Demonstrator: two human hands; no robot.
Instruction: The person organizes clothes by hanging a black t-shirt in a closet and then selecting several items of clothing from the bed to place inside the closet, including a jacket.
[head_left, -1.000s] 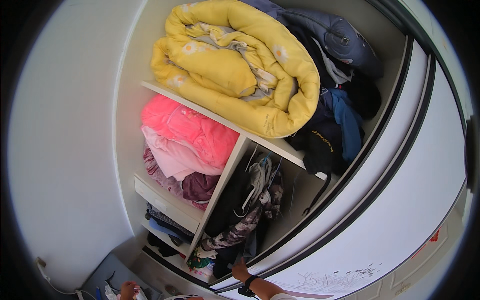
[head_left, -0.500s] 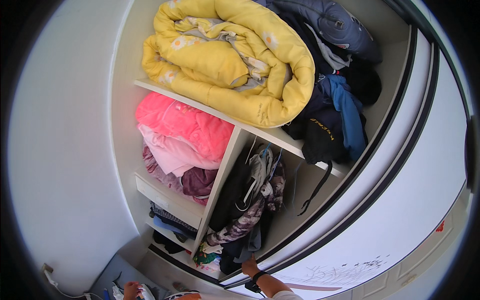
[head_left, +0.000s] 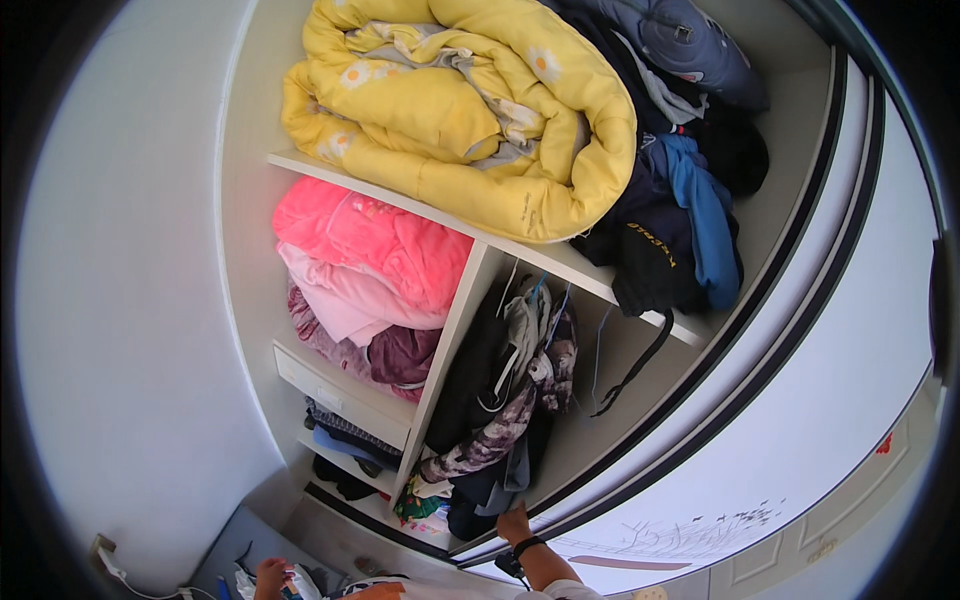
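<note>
My right hand (head_left: 513,523), with a black band on the wrist, reaches into the bottom of the open wardrobe beside the sliding door's edge. Its fingers are curled at the lower end of a grey garment (head_left: 512,478); whether they grip the cloth or the door edge cannot be made out. My left hand (head_left: 270,577) is low at the left, fingers bent, next to a white crumpled plastic item (head_left: 300,580); anything inside it is hidden. Near the right hand hang a purple-and-white patterned garment (head_left: 492,445) and dark clothes. A green patterned cloth (head_left: 415,505) lies below them.
A rolled yellow quilt (head_left: 560,205) fills the upper shelf, beside piled dark and blue clothes (head_left: 700,225). Pink folded bedding (head_left: 370,240) sits above a white drawer (head_left: 340,393). White sliding doors (head_left: 760,440) stand at the right; a black strap (head_left: 640,370) dangles from the shelf.
The view has shifted slightly, and the wardrobe's lower part sits a little further right in it. Both hands keep nearly the same places among the things about them.
</note>
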